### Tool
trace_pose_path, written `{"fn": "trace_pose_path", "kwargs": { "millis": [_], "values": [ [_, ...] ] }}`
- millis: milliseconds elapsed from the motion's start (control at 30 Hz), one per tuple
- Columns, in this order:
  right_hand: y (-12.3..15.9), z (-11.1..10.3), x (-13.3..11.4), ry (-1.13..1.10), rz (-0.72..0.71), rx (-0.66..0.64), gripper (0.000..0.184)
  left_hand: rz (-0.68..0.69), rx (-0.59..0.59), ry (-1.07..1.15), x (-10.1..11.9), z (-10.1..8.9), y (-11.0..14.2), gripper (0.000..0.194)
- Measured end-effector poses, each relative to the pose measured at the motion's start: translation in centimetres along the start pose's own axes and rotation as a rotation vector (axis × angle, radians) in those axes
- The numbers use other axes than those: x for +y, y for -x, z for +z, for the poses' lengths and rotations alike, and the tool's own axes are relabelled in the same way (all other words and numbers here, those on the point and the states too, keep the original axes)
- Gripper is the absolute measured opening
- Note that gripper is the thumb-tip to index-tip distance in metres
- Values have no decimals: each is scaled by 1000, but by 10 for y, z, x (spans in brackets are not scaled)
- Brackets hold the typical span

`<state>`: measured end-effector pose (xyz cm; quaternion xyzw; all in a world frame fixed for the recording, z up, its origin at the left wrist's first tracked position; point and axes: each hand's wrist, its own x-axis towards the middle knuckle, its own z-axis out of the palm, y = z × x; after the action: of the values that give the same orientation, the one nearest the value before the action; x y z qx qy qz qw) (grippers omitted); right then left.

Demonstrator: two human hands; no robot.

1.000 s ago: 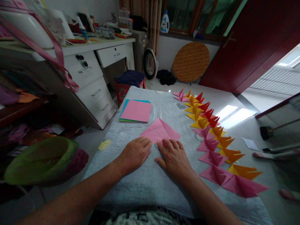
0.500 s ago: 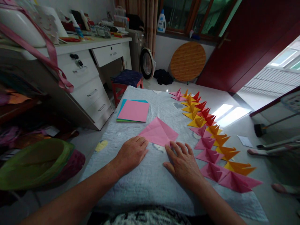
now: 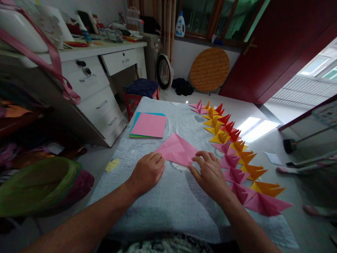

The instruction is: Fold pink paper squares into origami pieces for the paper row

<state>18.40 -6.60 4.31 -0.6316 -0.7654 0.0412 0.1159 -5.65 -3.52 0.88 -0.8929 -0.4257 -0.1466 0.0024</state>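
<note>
A creased sheet of pink origami paper [image 3: 177,149], folded to a triangle-like shape, lies on the cloth-covered table [image 3: 168,196] in front of me. My left hand [image 3: 149,168] is closed at the paper's left corner, its fingertips together on the edge. At the lower right edge, my right hand [image 3: 206,172] pinches the paper between thumb and forefinger. Beyond the left hand rests a stack of square paper [image 3: 150,125], pink on top with blue and green edges showing. Folded pink paper cranes [image 3: 230,160] stand just right of my right hand.
Yellow and orange cranes [image 3: 254,172] and red cranes [image 3: 230,127] continue the rows along the table's right side. A green-lined bin [image 3: 39,186] stands at the left. Behind it is a white desk [image 3: 92,84]; a stool [image 3: 142,88] stands past the far edge.
My right hand has gone from lying spread by the paper's lower edge to pinching its right part. The left hand has barely moved.
</note>
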Motion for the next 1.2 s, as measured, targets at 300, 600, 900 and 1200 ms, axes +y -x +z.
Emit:
{"fn": "trace_pose_path", "kwargs": {
  "millis": [300, 600, 900, 1200],
  "values": [
    [-19, 41, -5, -265, 44, 124, 8, -41, 171, 316, 0, 12, 0, 51],
    [-15, 38, -10, -352, -254, 174, 17, -106, 162, 697, -1, 1, -13, 16],
    [-15, 37, 11, -314, -234, 223, 56, -187, 331, 848, -9, -7, -11, 22],
    [-16, 37, 15, -493, -366, 426, 32, -262, 335, 918, -19, 4, -16, 23]
  ]
}}
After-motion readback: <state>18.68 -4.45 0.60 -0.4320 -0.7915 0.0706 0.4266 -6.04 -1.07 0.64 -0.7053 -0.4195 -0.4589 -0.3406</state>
